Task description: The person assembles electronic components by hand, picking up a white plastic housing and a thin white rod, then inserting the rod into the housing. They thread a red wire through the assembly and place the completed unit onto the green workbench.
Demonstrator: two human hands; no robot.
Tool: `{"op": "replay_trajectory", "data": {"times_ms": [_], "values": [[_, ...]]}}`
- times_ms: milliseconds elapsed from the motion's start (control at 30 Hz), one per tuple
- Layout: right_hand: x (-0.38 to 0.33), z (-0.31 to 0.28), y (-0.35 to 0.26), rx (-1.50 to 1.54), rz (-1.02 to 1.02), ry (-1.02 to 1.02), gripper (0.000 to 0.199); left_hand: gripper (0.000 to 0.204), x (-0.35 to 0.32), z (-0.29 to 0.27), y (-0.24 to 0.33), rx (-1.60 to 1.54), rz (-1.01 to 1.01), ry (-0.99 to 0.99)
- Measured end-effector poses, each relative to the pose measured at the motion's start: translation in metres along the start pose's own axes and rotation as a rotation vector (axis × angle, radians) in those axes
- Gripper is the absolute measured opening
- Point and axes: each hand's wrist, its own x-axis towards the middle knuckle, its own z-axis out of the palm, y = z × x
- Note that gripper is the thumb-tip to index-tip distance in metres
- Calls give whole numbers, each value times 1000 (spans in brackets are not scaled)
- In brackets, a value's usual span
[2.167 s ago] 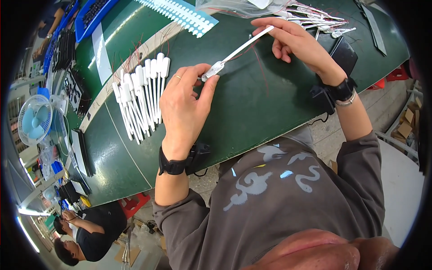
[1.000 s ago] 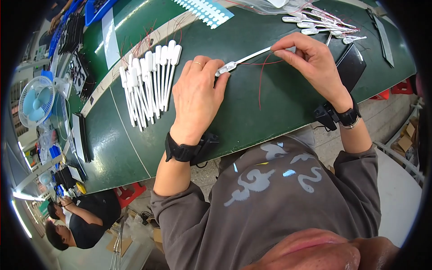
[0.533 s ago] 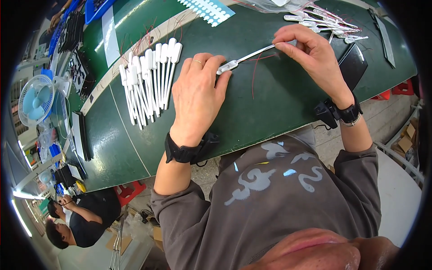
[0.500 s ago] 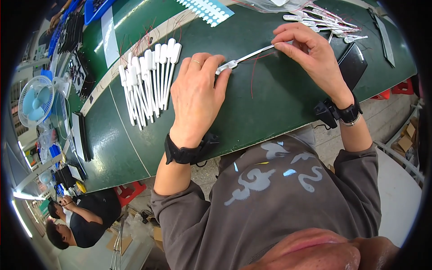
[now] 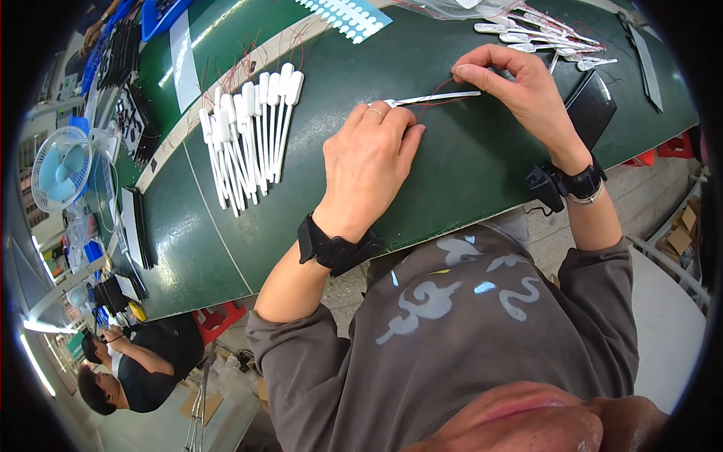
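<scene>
A slim white stick with a wider end (image 5: 437, 98) lies across the green table, pointing right. My left hand (image 5: 369, 166) is closed over its wider end, which the fingers mostly hide. From the stick a thin red wire (image 5: 444, 84) loops up to my right hand (image 5: 516, 87), whose thumb and forefinger pinch it just above the stick's free tip. Left of my left hand, several similar white sticks (image 5: 245, 135) lie side by side, wide ends away from me, red wires trailing. Beyond my right hand is a loose pile of such sticks (image 5: 538, 34).
A black flat piece (image 5: 590, 109) lies beside my right wrist. At the table's far side are a light-blue sheet of white stickers (image 5: 348, 16) and a clear plastic bag (image 5: 444, 9). A fan (image 5: 62, 169) stands at the left, with other people (image 5: 143, 365) further off.
My left hand has moved right with the stick's wider end, carrying the stick along. My right fingers have let go of the stick's tip and now pinch the red wire.
</scene>
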Motion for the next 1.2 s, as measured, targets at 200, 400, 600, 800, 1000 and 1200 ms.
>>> {"op": "replay_trajectory", "data": {"times_ms": [200, 400, 600, 800, 1000, 1200], "values": [[2, -1, -1, -8, -30, -16, 20, 13, 5, -11, -1, -70, -13, 55], [6, 4, -4, 157, -4, -70, 20, 10, 21, -27, -4, -159, -4, 76], [10, 4, -9, 79, -27, -81, 20, 11, 43, -24, -5, -164, 84, 63], [13, 2, -14, 27, -41, -74, 21, 13, 47, -23, 5, -75, 132, 21], [14, 0, -13, 30, 71, -104, 22, 14, 44, -11, 9, -14, 142, 54], [16, 4, -1, 220, -27, -87, 22, 17, 45, -17, 5, -273, -39, -6]]}}
